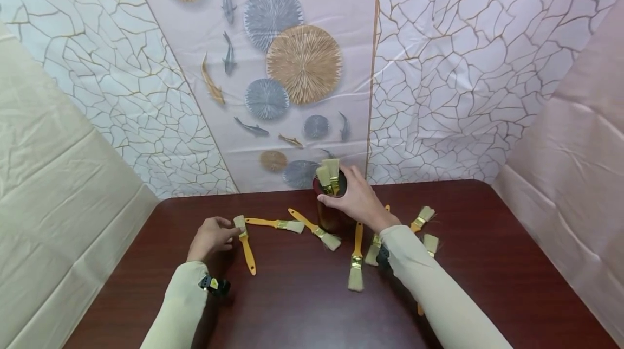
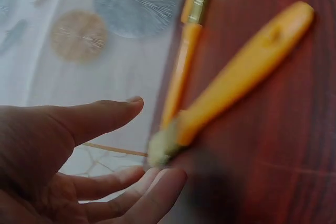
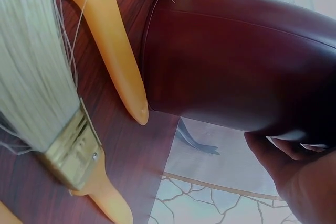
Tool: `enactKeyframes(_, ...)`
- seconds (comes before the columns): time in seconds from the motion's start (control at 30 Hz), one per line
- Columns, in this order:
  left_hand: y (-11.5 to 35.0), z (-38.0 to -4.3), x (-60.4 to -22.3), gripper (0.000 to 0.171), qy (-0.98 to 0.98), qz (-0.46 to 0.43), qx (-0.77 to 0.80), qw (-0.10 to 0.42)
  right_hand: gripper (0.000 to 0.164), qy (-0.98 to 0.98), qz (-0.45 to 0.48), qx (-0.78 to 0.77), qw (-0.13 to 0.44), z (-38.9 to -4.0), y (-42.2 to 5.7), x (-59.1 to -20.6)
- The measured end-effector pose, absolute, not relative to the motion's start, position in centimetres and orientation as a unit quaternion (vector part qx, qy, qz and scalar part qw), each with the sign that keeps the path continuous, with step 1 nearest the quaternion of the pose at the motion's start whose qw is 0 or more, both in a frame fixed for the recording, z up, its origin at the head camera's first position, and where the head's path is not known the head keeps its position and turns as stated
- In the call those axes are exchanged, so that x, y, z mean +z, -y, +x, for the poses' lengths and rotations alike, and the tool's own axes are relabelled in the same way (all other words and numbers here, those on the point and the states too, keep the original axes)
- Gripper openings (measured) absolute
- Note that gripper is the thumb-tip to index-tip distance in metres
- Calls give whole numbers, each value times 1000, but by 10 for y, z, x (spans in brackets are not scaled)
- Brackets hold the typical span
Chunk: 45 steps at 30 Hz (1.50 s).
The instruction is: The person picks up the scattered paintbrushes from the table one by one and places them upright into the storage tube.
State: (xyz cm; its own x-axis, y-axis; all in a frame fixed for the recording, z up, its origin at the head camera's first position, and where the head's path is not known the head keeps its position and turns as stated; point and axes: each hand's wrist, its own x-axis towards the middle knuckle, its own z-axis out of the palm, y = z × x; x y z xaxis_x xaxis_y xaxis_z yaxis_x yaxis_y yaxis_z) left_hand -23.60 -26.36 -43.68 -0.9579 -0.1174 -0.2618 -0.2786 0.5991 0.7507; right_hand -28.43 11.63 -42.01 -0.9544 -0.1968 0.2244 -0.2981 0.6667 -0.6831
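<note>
At the left side of the dark red table [image 1: 292, 300], the left hand [image 1: 212, 238] has its thumb and fingers well separated, with a wide gap between them. Its fingertips are at the bristles of the nearest brush [image 1: 248, 254], which lies on the table with its yellow handle pointing toward the person; whether they really touch it, I cannot tell. Just to the right there is a second brush [image 1: 263, 222], lying sideways, and then a third brush [image 1: 312, 220], lying slantwise. Next comes the dark container [image 3: 236, 56], standing at the far part of the table, with two brushes [image 1: 332, 169] in it, bristles upward. The right hand [image 1: 358, 200] holds this container near its rim, the thumb on the near side and the fingers curved around the right side. Farther right, a fourth brush [image 1: 358, 240] lies with bristles toward the person, and several more brushes [image 1: 422, 219] are partly covered by the right sleeve [image 1: 429, 278]
</note>
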Motion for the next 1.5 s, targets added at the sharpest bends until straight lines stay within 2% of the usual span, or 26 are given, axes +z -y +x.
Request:
enactKeyframes(0.13,261,-232,-450,59,-904,-128,402,72,116,912,136,383,61,-284,-115,-422)
enactKeyframes(0.2,256,-232,-454,55,-910,-135,388,59,116,912,135,383,60,-283,-115,-423)
enactKeyframes(0.33,245,-236,-458,37,-926,-136,352,37,112,911,129,385,67,-283,-116,-422)
enactKeyframes(0.43,239,-239,-457,37,-934,-136,329,26,110,911,127,385,71,-283,-116,-421)
enactKeyframes(0.77,232,-240,-453,30,-932,-133,330,67,113,913,124,384,70,-283,-117,-419)
enactKeyframes(1.07,231,-234,-457,41,-922,-141,357,54,111,911,127,386,75,-284,-116,-421)
enactKeyframes(1.3,225,-227,-449,24,-911,-135,389,21,110,908,132,390,74,-285,-114,-421)
enactKeyframes(1.5,216,-222,-431,27,-907,-108,406,-27,117,911,127,386,73,-286,-115,-421)
